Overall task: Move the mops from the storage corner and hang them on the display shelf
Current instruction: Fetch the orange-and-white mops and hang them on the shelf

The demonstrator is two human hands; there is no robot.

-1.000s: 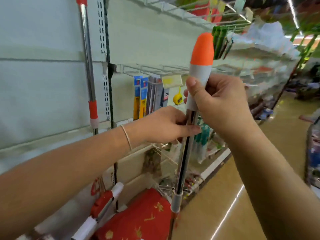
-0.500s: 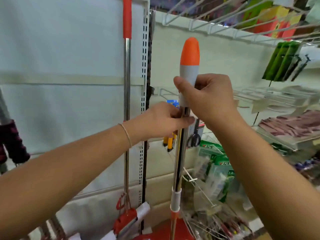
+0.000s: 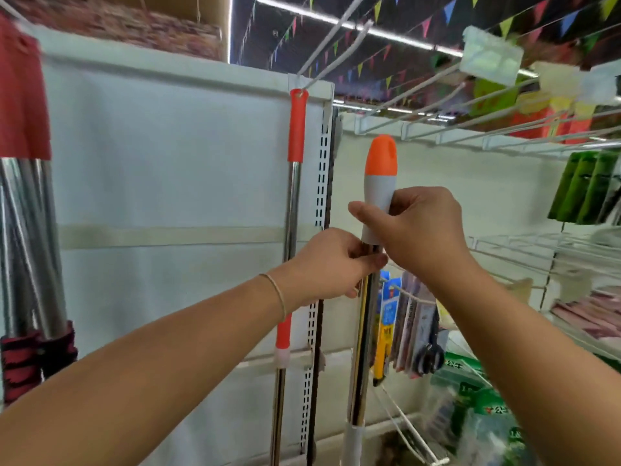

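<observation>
I hold a mop upright by its handle (image 3: 380, 178), which has an orange tip with a hanging hole, a grey grip and a shiny metal pole. My right hand (image 3: 423, 230) is closed around the grey grip. Just below it, my left hand (image 3: 331, 265) pinches the metal pole. The mop's head is out of view. Another mop (image 3: 296, 129) with a red grip hangs by its top from a white wire hook (image 3: 322, 67) on the white display shelf panel (image 3: 168, 163), left of the one I hold.
A slotted upright (image 3: 322, 183) runs between the two mops. White wire shelves (image 3: 504, 136) with packaged goods stick out at the right. Several metal poles with a red cover (image 3: 23, 196) hang at the far left. Hanging packets (image 3: 408, 324) sit behind the pole.
My view has tilted upward and swung left, bringing the shelf top and the hanging mop's hook into sight. The held mop stays upright in both hands, near the slotted upright.
</observation>
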